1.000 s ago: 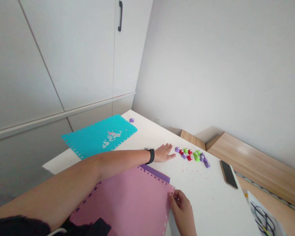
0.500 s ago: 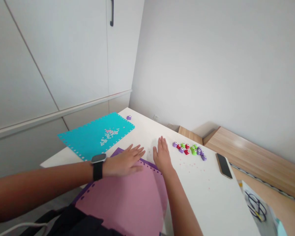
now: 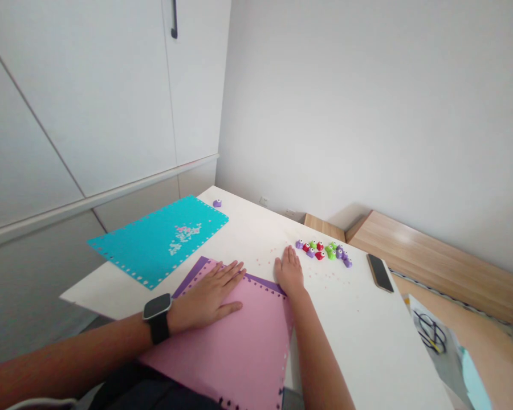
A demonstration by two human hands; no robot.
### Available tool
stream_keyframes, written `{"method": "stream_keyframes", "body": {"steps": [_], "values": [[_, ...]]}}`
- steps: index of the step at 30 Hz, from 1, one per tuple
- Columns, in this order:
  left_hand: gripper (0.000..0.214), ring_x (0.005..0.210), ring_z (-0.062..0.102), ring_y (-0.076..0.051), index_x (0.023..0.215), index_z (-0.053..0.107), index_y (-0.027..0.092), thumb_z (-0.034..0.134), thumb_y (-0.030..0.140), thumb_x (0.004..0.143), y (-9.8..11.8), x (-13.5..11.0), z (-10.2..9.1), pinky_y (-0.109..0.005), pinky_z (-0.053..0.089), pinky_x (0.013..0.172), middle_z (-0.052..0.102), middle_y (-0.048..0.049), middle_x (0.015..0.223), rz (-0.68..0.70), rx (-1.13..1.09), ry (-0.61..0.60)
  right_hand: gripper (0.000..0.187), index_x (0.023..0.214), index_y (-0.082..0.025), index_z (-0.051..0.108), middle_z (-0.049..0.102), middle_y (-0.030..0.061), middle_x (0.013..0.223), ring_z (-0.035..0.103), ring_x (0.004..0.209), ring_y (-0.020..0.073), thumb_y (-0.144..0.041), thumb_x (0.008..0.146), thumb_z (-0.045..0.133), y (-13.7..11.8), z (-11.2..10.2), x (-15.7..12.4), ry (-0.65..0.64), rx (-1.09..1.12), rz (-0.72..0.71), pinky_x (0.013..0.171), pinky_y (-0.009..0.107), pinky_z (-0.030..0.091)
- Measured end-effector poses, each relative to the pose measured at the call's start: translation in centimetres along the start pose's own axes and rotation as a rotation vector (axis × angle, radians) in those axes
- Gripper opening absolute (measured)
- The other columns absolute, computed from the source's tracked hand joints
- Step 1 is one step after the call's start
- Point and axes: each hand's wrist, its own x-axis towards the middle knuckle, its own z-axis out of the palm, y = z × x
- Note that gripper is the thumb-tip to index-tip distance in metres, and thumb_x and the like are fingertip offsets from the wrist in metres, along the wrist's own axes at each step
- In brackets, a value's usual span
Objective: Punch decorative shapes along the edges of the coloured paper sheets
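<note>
My left hand (image 3: 207, 300) lies flat with its fingers apart on a pink perforated foam sheet (image 3: 222, 336), holding nothing. My right hand (image 3: 289, 272) rests palm down on the white table (image 3: 256, 233), against the pink sheet's upper edge. A purple sheet (image 3: 192, 282) shows beneath that sheet's upper left side. Just beyond my right fingertips stands a cluster of small red, green and purple pieces with eyes (image 3: 322, 250). Farther left lies a turquoise perforated sheet (image 3: 154, 242) bearing pale pink and white bits.
A small purple piece (image 3: 216, 203) sits beyond the turquoise sheet. Tiny pink bits (image 3: 320, 279) are scattered on the table. A smartphone (image 3: 379, 273) lies near the right edge. White cabinets and a wall border the table; a wooden board and a plastic bag lie right.
My left hand has come back from near the small pieces onto the pink sheet. My right hand has let go of the sheet's corner and now lies flat at its upper edge.
</note>
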Motion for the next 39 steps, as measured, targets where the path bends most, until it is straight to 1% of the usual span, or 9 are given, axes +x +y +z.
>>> {"method": "stream_keyframes", "body": {"steps": [4,7,12,15,18,22,32,35,39], "values": [[0.076,0.153,0.025,-0.031,0.161,0.025,0.024,0.036,0.066,0.099,-0.2,-0.1,0.4,-0.048,0.014,0.125,0.023,-0.0084,0.166,0.024,-0.005,0.023,0.064,0.154,0.004,0.030,0.024,0.0219,0.164,0.020,0.154,0.0297,-0.031,0.101,0.030,4.3,-2.0,-3.9,0.010,-0.024,0.078,0.125,0.044,0.014],[0.076,0.153,0.024,-0.030,0.161,0.025,0.023,0.034,0.066,0.099,-0.2,-0.1,0.4,-0.048,0.013,0.125,0.022,-0.0088,0.166,0.028,0.003,0.019,0.062,0.152,0.008,0.033,0.028,0.0255,0.162,0.024,0.153,0.0312,-0.030,0.103,0.027,4.2,-3.1,-4.5,0.001,-0.010,0.066,0.124,0.046,0.019],[0.075,0.153,0.024,-0.031,0.161,0.028,0.023,0.034,0.066,0.099,-0.1,-0.1,0.3,-0.049,0.014,0.125,0.023,-0.0096,0.166,0.023,0.007,0.007,0.063,0.157,-0.005,0.028,0.021,0.0129,0.167,0.017,0.155,0.0229,-0.038,0.105,0.029,-4.3,-2.0,-2.1,-0.037,0.057,-0.159,0.125,0.037,0.018],[0.079,0.152,0.026,-0.033,0.160,0.029,0.019,0.036,0.067,0.098,-0.2,-0.1,0.5,-0.052,0.016,0.124,0.026,-0.0131,0.165,0.016,0.005,0.000,0.064,0.157,0.000,0.026,0.020,0.0180,0.166,0.016,0.155,0.0263,-0.036,0.104,0.030,-9.7,-0.4,-0.9,-0.121,0.148,-0.334,0.126,0.041,0.016],[0.080,0.150,0.030,-0.033,0.161,0.027,0.020,0.038,0.067,0.098,-0.3,-0.1,0.7,-0.052,0.018,0.124,0.028,-0.0135,0.164,0.012,-0.002,0.012,0.062,0.155,0.000,0.031,0.025,0.0179,0.165,0.021,0.154,0.0269,-0.034,0.103,0.034,-11.5,0.6,-0.8,-0.153,0.157,-0.335,0.125,0.042,0.017],[0.076,0.151,0.028,-0.031,0.161,0.025,0.022,0.036,0.065,0.099,-0.4,0.0,0.8,-0.050,0.016,0.124,0.027,-0.0101,0.165,0.036,0.009,0.035,0.061,0.155,0.000,0.031,0.024,0.0174,0.165,0.020,0.154,0.0271,-0.031,0.102,0.033,-8.1,0.2,-2.0,-0.122,0.140,-0.255,0.126,0.043,0.015],[0.075,0.152,0.027,-0.031,0.162,0.020,0.026,0.036,0.063,0.100,-0.6,0.0,0.8,-0.049,0.017,0.124,0.023,-0.0070,0.166,0.049,0.004,0.053,0.062,0.154,0.002,0.034,0.028,0.0200,0.163,0.022,0.154,0.0275,-0.028,0.100,0.028,8.4,-3.0,-10.0,0.043,-0.030,0.197,0.125,0.046,0.019],[0.075,0.151,0.028,-0.031,0.163,0.019,0.027,0.037,0.064,0.099,-0.7,0.0,1.0,-0.050,0.017,0.124,0.023,-0.0065,0.166,0.042,-0.003,0.046,0.062,0.153,0.003,0.035,0.030,0.0232,0.162,0.024,0.153,0.0299,-0.027,0.099,0.026,8.8,-3.9,-10.0,0.040,-0.020,0.227,0.124,0.050,0.020],[0.076,0.152,0.026,-0.031,0.162,0.020,0.026,0.037,0.064,0.099,-0.7,0.1,1.0,-0.050,0.015,0.125,0.021,-0.0073,0.167,0.040,0.002,0.027,0.062,0.154,0.002,0.032,0.024,0.0195,0.165,0.018,0.155,0.0263,-0.028,0.100,0.029,2.9,-3.8,-6.2,0.010,0.024,0.052,0.125,0.044,0.017]]}}
